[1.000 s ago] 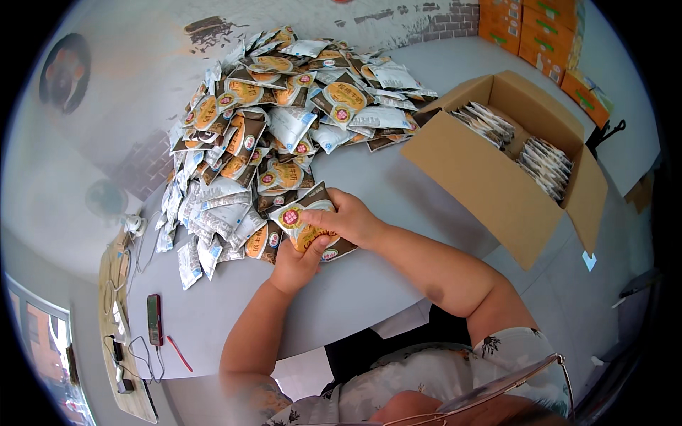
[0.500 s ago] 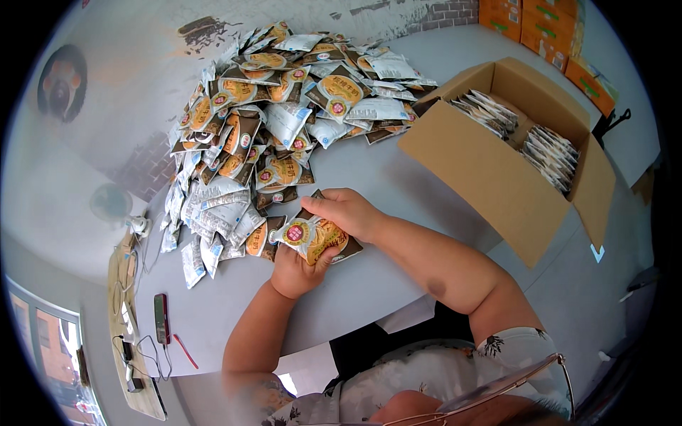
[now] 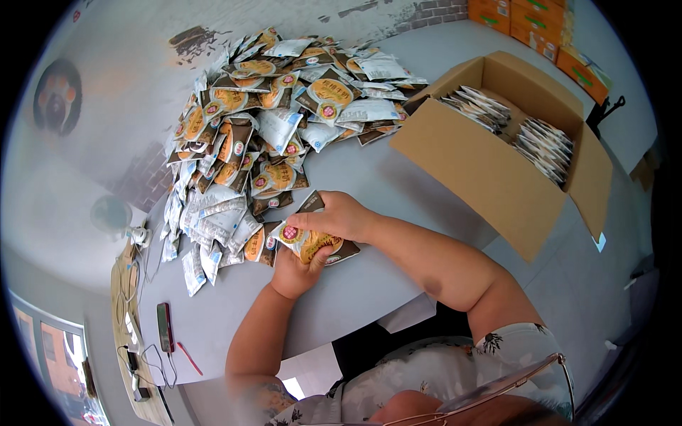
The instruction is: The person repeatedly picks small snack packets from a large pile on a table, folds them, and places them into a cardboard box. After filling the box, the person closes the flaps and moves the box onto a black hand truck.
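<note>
Between both my hands is a brown, white and yellow pouch (image 3: 310,243), held just above the table in front of me. My left hand (image 3: 293,273) grips its lower left side, thumb on the face and fingers underneath. My right hand (image 3: 339,216) is closed over its upper right edge, the thumb lying across the printed front. Part of the pouch's far side is hidden by my hands. Right behind it lies a big heap of similar pouches (image 3: 280,128), some brown side up, others with the white back showing.
An open cardboard box (image 3: 469,177) stands at the right with rows of pouches (image 3: 543,150) inside. Orange cartons (image 3: 536,28) sit at the far right. On the left are a phone (image 3: 165,327) with a cable, a thin red stick (image 3: 190,358) and a wooden board (image 3: 145,397) with chargers.
My right hand has shifted over the pouch, its thumb now further across the front. Both hands still hold it, and the whole view has tilted slightly.
</note>
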`<state>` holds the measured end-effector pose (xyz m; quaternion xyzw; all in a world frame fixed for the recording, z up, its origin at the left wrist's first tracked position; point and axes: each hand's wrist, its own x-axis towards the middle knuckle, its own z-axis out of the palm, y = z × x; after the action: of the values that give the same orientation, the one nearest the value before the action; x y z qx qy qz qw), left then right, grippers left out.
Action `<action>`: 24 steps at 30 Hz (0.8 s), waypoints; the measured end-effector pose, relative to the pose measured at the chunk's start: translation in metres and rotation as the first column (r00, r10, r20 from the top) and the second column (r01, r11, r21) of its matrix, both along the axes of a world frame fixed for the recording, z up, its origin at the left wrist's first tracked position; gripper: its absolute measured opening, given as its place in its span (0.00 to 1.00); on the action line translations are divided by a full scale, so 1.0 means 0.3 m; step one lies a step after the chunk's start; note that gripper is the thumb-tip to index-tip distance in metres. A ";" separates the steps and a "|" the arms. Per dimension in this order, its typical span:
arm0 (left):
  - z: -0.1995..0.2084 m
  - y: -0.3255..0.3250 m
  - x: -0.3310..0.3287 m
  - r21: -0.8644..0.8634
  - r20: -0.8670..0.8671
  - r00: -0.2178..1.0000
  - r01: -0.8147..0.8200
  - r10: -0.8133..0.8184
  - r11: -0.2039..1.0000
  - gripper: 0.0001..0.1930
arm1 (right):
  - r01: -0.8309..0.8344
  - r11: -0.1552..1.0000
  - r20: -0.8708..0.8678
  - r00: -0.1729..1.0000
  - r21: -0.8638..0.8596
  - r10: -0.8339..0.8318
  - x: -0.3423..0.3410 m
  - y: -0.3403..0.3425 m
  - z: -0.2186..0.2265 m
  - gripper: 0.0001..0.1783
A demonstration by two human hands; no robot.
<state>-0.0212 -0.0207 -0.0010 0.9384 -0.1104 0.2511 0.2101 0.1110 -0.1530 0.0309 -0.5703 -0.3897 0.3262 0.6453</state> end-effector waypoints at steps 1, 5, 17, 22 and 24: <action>-0.011 0.009 -0.001 0.086 0.060 0.998 -0.007 0.002 0.996 0.17 | -0.006 1.000 -0.033 0.999 0.012 0.006 -0.004 -0.002 0.012 0.29; -0.185 0.095 -0.004 0.458 0.260 0.966 -0.134 0.012 0.879 0.21 | 0.101 0.993 0.153 0.984 -0.059 -0.091 0.037 0.017 -0.066 0.37; -0.096 0.084 -0.032 0.103 -0.022 0.999 -0.044 0.046 0.994 0.25 | 0.214 0.973 0.053 0.976 -0.084 -0.210 0.001 0.019 -0.060 0.35; 0.009 0.051 0.051 0.233 0.163 0.943 0.250 -0.291 0.940 0.26 | 0.306 0.948 0.250 0.915 0.084 -0.317 0.018 0.040 -0.076 0.33; 0.003 0.013 0.044 0.184 0.198 0.938 0.250 -0.285 0.951 0.24 | 0.329 0.933 0.254 0.899 0.145 -0.357 0.012 0.054 -0.093 0.31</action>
<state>-0.0080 -0.0169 0.0000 0.8942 -0.2791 0.3138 0.1548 0.1145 -0.1369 0.0029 -0.6374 -0.3847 0.1050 0.6593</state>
